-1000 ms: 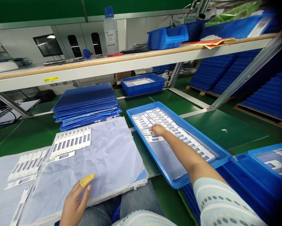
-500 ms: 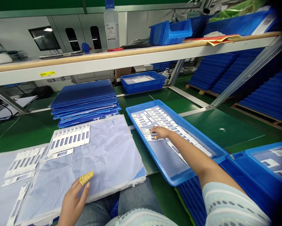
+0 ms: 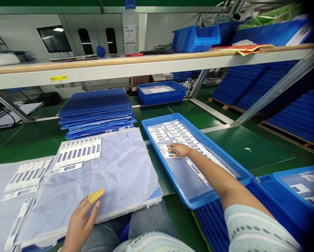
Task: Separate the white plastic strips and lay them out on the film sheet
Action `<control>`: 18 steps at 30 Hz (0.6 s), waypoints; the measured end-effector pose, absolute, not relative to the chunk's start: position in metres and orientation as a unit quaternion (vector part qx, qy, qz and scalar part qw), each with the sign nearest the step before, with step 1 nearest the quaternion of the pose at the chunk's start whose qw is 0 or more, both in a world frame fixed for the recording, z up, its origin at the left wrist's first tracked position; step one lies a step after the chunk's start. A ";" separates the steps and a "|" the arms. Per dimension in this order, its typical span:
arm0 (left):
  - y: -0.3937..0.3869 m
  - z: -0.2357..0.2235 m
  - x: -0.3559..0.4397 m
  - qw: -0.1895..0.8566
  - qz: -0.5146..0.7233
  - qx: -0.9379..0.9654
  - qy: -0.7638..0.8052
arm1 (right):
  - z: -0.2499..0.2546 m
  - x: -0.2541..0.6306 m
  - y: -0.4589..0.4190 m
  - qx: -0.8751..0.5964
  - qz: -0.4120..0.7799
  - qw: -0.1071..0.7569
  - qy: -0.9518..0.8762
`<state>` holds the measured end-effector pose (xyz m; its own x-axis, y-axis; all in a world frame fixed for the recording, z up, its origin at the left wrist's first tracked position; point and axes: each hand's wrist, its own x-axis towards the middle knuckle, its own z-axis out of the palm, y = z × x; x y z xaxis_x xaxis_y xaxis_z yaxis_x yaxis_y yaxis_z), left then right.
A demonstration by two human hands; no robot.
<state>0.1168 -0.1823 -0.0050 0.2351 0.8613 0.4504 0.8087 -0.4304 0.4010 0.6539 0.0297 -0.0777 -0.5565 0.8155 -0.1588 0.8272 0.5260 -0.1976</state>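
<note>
My right hand (image 3: 180, 150) reaches into a shallow blue tray (image 3: 214, 146), its yellow-capped fingertips pinching a white perforated plastic strip (image 3: 170, 154). Many similar strips lie overlapped in rows across the tray. My left hand (image 3: 79, 222) rests at the near edge of a crumpled translucent plastic sheet (image 3: 125, 168), holding nothing, with a yellow ribbed finger cot (image 3: 96, 196) on one finger. On that sheet lie a white strip panel (image 3: 78, 152) and a loose strip (image 3: 66, 168).
A stack of blue corrugated sheets (image 3: 95, 112) lies beyond the translucent sheet on the green bench. Above runs a wood-edged shelf (image 3: 146, 59) holding a plastic bottle (image 3: 130, 28) and a blue bin (image 3: 196, 38). Blue crates (image 3: 290, 185) sit at lower right.
My right hand has shifted slightly toward me within the tray and closed on a strip. A long strip now shows beside my forearm. The head view has tilted a little.
</note>
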 end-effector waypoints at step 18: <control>-0.184 -0.006 0.116 0.071 0.330 0.776 0.533 | -0.051 0.639 0.017 0.487 -0.077 0.070 0.867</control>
<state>0.1163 -0.1837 -0.0063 0.2130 0.8742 0.4363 0.7806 -0.4208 0.4622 0.6390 0.0169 -0.0513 -0.5169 0.8333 -0.1960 0.8548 0.5146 -0.0667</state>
